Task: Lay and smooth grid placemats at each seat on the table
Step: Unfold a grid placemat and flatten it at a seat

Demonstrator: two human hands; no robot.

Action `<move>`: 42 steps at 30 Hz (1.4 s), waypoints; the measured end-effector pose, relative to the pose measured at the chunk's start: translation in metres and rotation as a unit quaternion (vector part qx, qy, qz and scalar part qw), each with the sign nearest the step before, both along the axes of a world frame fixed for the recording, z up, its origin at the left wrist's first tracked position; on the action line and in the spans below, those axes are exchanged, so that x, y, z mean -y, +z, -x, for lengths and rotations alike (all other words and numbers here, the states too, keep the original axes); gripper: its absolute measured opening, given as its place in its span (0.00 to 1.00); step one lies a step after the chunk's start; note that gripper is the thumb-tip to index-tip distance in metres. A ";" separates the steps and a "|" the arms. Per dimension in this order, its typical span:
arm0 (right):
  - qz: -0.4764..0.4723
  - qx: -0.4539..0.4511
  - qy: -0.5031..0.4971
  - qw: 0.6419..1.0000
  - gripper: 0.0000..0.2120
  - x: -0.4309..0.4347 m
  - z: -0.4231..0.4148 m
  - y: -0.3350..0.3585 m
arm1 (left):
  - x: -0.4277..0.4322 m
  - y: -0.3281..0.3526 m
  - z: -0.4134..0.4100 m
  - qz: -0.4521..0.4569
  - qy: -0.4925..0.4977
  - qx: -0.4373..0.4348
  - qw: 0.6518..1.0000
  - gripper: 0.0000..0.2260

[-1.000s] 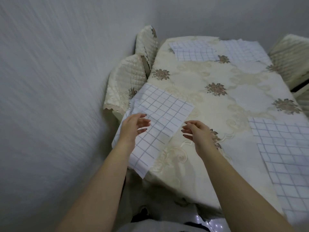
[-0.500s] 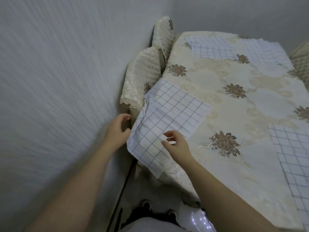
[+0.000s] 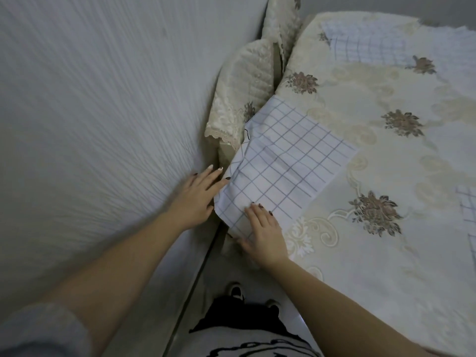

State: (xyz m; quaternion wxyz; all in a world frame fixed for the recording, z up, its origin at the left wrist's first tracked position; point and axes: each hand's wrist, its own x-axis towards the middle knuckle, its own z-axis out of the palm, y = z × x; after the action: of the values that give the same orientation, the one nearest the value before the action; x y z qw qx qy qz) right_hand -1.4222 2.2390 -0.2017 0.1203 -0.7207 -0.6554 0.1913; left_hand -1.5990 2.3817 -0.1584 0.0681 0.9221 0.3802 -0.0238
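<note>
A white placemat with a grey grid (image 3: 286,161) lies at the near left corner of the table (image 3: 381,155), its left part hanging over the table edge. My left hand (image 3: 199,194) is at that hanging edge, fingers spread and touching the mat's left side. My right hand (image 3: 265,230) rests flat on the mat's near corner, fingers apart. A second grid placemat (image 3: 365,45) lies at the far left seat. A third grid placemat (image 3: 467,204) shows at the right border.
The table wears a cream cloth with brown flower motifs. Two quilted cream chair backs (image 3: 247,81) stand between the table and the textured wall (image 3: 103,99) on the left. My shoes and the floor are below the near table edge.
The view has swung left and closer. My left hand reached to the mat's hanging left edge. My right hand came down flat onto the mat's near corner.
</note>
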 end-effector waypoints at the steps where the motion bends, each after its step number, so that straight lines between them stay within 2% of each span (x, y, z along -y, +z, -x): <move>1: 0.005 0.002 0.000 1.000 0.37 0.000 -0.001 0.000 | 0.000 -0.003 -0.001 -0.013 -0.014 -0.012 1.000 0.34; 7: 0.001 0.019 -0.032 0.999 0.34 0.000 -0.011 0.002 | 0.013 -0.014 -0.027 -0.029 -0.095 -0.062 0.993 0.34; 13: 0.024 0.032 -0.079 0.996 0.37 0.008 -0.045 0.009 | 0.037 -0.011 -0.073 0.059 -0.126 -0.105 0.985 0.33; 19: 0.048 0.039 -0.085 0.994 0.38 0.024 -0.070 0.014 | 0.040 0.006 -0.099 0.021 -0.166 -0.183 0.969 0.36; 22: 0.062 0.030 -0.102 0.992 0.31 0.030 -0.078 0.015 | 0.043 0.004 -0.113 -0.002 -0.187 -0.195 0.963 0.40; 32: 0.078 0.042 -0.172 0.981 0.28 0.066 -0.130 0.020 | 0.066 -0.009 -0.176 0.150 -0.213 -0.110 0.959 0.37; 42: 0.135 0.066 -0.209 0.966 0.28 0.108 -0.174 0.020 | 0.105 -0.019 -0.229 0.128 -0.226 -0.072 0.963 0.30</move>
State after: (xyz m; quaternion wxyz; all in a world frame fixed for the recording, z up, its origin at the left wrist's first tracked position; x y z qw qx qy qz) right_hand -1.2485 2.1307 -0.1818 0.0159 -0.8624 -0.4646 0.2002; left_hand -1.3702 2.2771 -0.1772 0.1508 0.9636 0.1594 -0.1528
